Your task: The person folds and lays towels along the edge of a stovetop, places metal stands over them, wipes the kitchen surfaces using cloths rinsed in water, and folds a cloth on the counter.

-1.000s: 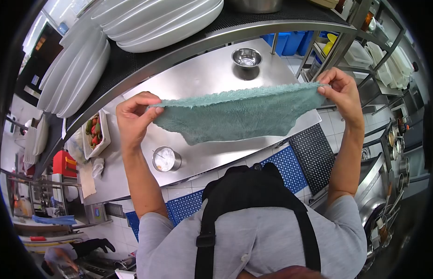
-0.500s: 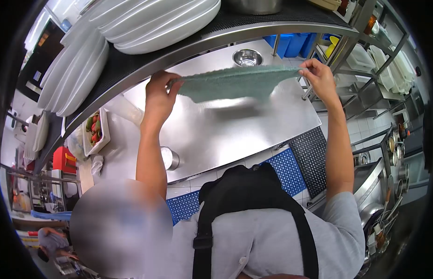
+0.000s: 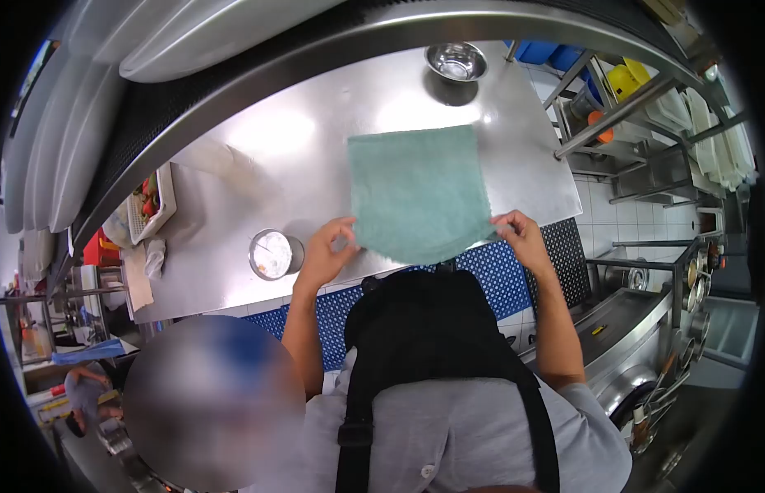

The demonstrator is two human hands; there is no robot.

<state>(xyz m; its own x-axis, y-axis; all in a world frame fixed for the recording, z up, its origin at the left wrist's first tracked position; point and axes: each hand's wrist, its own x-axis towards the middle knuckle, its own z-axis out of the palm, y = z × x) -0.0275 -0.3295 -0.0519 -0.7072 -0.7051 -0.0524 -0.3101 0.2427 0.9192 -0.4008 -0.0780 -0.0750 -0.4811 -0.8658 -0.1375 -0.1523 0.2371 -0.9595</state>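
Note:
A green cloth [image 3: 417, 191] lies spread over the steel table [image 3: 267, 177], its far part flat and its near edge sagging in a curve by the table's front edge. At the near left corner, my left hand [image 3: 331, 251] pinches the cloth between thumb and fingers. My right hand [image 3: 524, 240] grips the near right corner in the same way. Left of my left hand stands a metal container [image 3: 294, 254] with white contents and what looks like a thin handle in it.
A steel bowl [image 3: 456, 62] sits at the table's far side. On the left is a white basket [image 3: 163, 209] with red and green vegetables. A shelf edge [image 3: 259, 70] with white plates [image 3: 206, 37] overhangs the far left. Another person [image 3: 88, 394] is in the background.
Both hands have come down and nearer to my body, still holding the cloth. It was stretched in the air above the table and now lies largely flat on it.

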